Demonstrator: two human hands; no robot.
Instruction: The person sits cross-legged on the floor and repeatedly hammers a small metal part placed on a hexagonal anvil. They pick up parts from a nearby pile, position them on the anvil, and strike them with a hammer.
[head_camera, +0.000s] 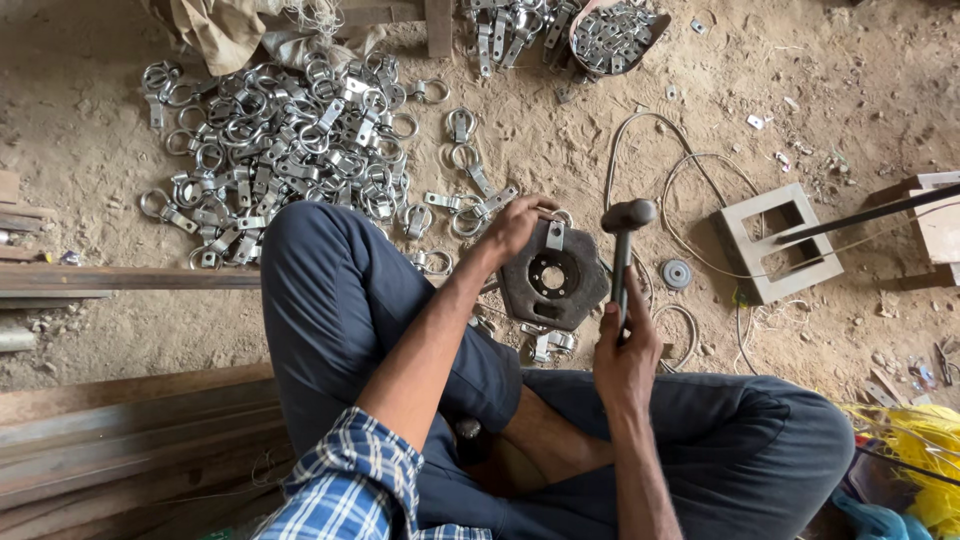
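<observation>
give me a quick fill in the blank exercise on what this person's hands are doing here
1. The right hand grips a ____ by its handle.
2. The left hand holds a small metal clamp on a dark ____-sided iron block.
3. The heap of ring clamps lies on the sandy ____.
4. The person wears a blue checked ____.

Missing words: hammer; six; ground; shirt

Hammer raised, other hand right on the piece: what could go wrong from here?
1. The left hand pinches the small metal clip on the dark hexagonal block, right where the hammer in the right hand seems aimed; a slightly off blow could hit fingers.
2. The block sits on loose sandy ground, so it may shift or tilt under a strike.
</observation>
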